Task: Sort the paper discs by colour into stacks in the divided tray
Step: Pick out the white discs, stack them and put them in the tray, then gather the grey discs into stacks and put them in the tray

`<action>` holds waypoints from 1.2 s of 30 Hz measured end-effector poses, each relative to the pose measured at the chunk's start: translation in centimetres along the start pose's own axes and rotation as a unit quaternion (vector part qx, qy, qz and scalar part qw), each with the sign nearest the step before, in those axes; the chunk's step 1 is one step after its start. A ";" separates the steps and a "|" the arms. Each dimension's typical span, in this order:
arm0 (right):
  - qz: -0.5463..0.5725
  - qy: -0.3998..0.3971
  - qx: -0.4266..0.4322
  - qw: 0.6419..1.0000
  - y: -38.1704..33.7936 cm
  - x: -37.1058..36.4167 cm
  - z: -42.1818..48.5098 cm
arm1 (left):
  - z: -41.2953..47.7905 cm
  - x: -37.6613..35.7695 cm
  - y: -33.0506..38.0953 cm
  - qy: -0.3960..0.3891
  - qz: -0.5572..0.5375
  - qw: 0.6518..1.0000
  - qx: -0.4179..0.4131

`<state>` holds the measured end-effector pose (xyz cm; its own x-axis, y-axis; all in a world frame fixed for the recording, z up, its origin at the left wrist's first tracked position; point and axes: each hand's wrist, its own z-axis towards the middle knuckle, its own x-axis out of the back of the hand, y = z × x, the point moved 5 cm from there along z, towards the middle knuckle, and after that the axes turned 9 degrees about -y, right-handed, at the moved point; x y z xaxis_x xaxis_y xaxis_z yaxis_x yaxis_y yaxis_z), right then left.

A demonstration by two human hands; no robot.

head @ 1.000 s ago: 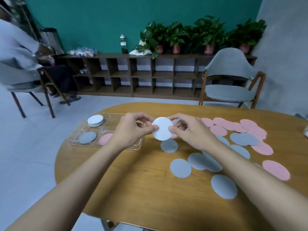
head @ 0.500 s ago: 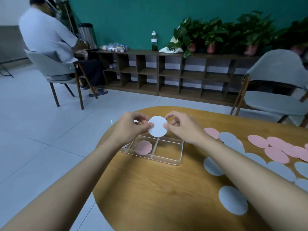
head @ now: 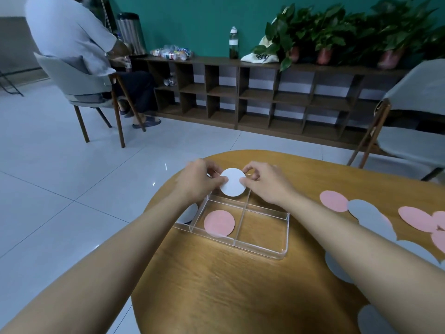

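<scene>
The white disc (head: 232,182) is held upright between the two hands, its face toward the camera, over the far row of the clear divided tray (head: 286,233). Whether its lower edge touches a divider cannot be told. The left hand (head: 198,183) pinches the disc's left edge, thumb on the near face and curled fingers behind. The right hand (head: 266,184) pinches the right edge with thumb and forefinger, and its other fingers curl loosely.

Just below the fingertips, toward the person, a pink disc (head: 219,223) lies flat in a near compartment of the tray. Under the left wrist, one compartment further left, a grey disc (head: 191,212) shows in part, with the forearm covering the rest.

The tray stands on a wooden table (head: 216,285). Well to the right of the right hand's fingers, loose pink discs (head: 334,200) and loose grey discs (head: 364,210) overlap on the tabletop.

Far beyond the fingers, a low shelf (head: 265,92) carries potted plants (head: 325,27), and a person (head: 72,39) sits at the left.
</scene>
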<state>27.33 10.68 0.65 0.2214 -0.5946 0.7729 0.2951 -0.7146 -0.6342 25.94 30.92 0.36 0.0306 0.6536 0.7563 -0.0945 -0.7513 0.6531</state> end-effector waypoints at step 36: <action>-0.010 0.059 -0.014 0.998 6.2 8.7 -17.8 | -8.1 -7.1 15.9 -0.054 0.095 0.982 -0.154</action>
<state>14.51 -5.52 3.10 0.1042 -0.6184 0.7789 0.2716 -0.7357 -0.6205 16.15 15.10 5.09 0.0875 0.4783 0.8738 -0.4049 -0.7844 0.4699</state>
